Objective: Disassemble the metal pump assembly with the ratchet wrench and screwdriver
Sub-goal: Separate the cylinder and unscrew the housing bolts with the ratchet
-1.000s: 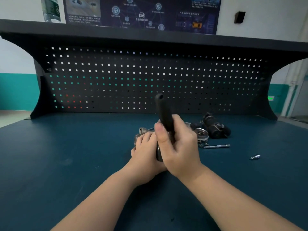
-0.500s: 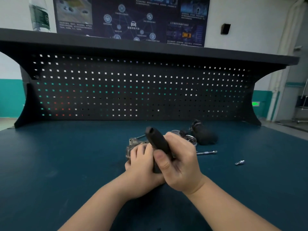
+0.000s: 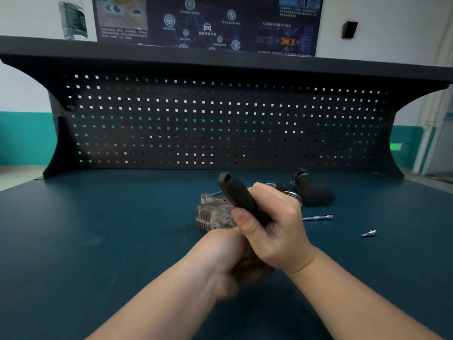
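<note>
The metal pump assembly (image 3: 212, 214), a ribbed grey casting, lies on the blue bench top just beyond my hands. My right hand (image 3: 274, 227) grips the black handle of the ratchet wrench (image 3: 235, 192), which leans up and to the left over the pump. The wrench head is hidden behind my hands. My left hand (image 3: 220, 261) is blurred, below and to the left of the right hand and on the near side of the pump. Its fingers are tucked under the right hand, so what they hold is hidden.
A black cylindrical part (image 3: 312, 191) and a metal ring (image 3: 293, 195) lie behind my right hand. A thin extension bar (image 3: 318, 217) and a small metal bit (image 3: 368, 233) lie to the right. A black pegboard (image 3: 220, 123) closes the back; a bottle (image 3: 73, 18) stands on its shelf.
The wrench handle has swung from nearly upright down to the left. My left hand has slid off the top of the pump toward me, uncovering the casting.
</note>
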{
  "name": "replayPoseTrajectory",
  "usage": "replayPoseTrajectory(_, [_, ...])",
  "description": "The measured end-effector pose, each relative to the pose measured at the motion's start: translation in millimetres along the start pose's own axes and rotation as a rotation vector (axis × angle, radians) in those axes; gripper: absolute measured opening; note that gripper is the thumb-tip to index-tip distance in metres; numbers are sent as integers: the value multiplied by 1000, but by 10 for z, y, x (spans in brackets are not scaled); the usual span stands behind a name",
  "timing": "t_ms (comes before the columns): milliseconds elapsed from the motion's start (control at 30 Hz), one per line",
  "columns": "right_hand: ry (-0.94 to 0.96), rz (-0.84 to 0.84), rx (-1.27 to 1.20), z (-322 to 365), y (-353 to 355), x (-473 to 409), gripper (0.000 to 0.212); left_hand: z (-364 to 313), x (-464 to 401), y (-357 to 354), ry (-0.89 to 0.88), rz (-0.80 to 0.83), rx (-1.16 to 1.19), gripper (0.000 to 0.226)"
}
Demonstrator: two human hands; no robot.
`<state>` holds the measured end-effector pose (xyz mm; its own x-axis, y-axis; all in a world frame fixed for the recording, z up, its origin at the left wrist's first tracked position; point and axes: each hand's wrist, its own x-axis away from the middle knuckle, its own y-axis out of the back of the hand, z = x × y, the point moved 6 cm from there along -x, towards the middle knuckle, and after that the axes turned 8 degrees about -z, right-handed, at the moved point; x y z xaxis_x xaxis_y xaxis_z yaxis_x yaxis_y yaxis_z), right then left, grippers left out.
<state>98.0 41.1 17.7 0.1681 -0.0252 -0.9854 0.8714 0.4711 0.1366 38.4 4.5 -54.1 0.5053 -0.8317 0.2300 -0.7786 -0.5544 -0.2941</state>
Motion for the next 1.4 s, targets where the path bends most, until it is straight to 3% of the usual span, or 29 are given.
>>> replayPoseTrajectory(133, [-6, 38, 14, -2, -10, -20, 40, 87, -19, -100, 119, 61, 259, 13])
replayPoseTrajectory(200, [-28, 43, 11, -18, 7, -22, 41, 114, -45, -100, 141, 47, 306, 25])
replayPoseTrajectory(300, [-104, -3, 30, -85, 96, -30, 26, 107, -69, -82, 122, -9, 381, 35])
replayPoseTrajectory(433, [-263, -133, 63, -199, 289, -9, 14, 113, -84, -78, 110, -70, 439, 19])
replayPoseTrajectory(500, [-471, -254, 116, -385, 411, 53, 14, 125, -94, -92, 125, -76, 450, 19])
replayPoseTrajectory(633, [-1144, -356, 135, -925, 534, 430, 25, 137, -96, -102, 135, -86, 455, 22])
replayPoseTrajectory(700, [-1253, -330, 96, -995, 511, 495, 30, 132, -90, -104, 134, -91, 444, 22])
replayPoseTrajectory(867, [-844, -295, 107, -730, 465, 215, 29, 103, -53, -103, 122, -83, 461, 19])
replayPoseTrajectory(1100, [-692, -148, -72, -535, 411, 81, 7, 88, -71, -98, 113, -69, 517, 21])
replayPoseTrajectory(1267, [-523, 179, -106, -301, 224, -1, 43, 70, -72, -110, 105, -33, 524, 20])
replayPoseTrajectory(1400, [-462, 235, 9, -214, 194, -51, 49, 64, -65, -94, 92, -14, 493, 24])
